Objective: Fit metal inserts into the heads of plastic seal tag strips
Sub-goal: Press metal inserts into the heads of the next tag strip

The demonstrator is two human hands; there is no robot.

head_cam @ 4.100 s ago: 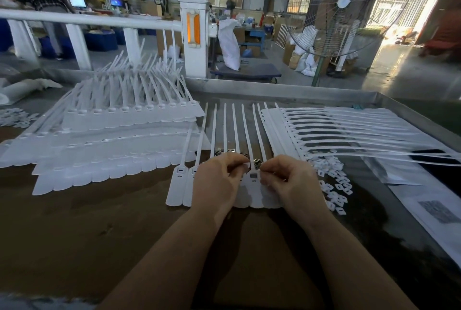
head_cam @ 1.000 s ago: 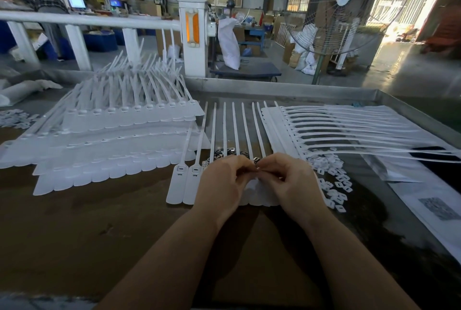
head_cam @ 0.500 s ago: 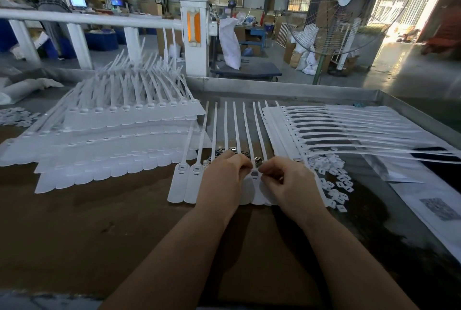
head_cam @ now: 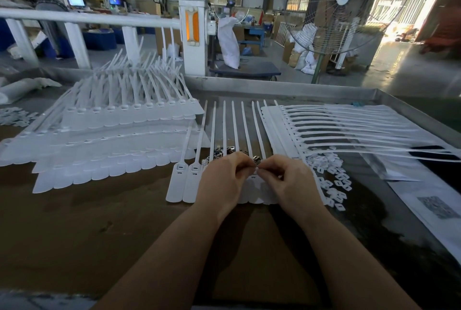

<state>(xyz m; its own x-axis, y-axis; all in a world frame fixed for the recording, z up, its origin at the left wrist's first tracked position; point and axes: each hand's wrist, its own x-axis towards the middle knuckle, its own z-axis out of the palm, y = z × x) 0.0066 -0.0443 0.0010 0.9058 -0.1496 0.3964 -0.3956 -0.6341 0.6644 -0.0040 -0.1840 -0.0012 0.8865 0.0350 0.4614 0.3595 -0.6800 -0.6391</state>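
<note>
A row of white plastic seal tag strips [head_cam: 180, 180] lies side by side in front of me, tails pointing away. My left hand [head_cam: 224, 180] and my right hand [head_cam: 289, 182] sit over the heads of the right-hand strips, fingertips meeting at one strip's head. Between those fingertips a small metal insert [head_cam: 257, 160] shows, pinched by both hands. Loose metal inserts [head_cam: 223, 151] lie among the strip tails just beyond my left hand. The heads under my hands are mostly hidden.
A large fanned stack of white tag strips [head_cam: 112, 140] fills the left of the table. Another batch [head_cam: 349, 132] lies at the right, with small white plastic pieces [head_cam: 334, 182] beside my right hand. A raised metal rim [head_cam: 287, 90] bounds the far side.
Both hands have lifted slightly and drawn their fingertips together over the strip head, and the camera view has shifted a little. The strips have not moved.
</note>
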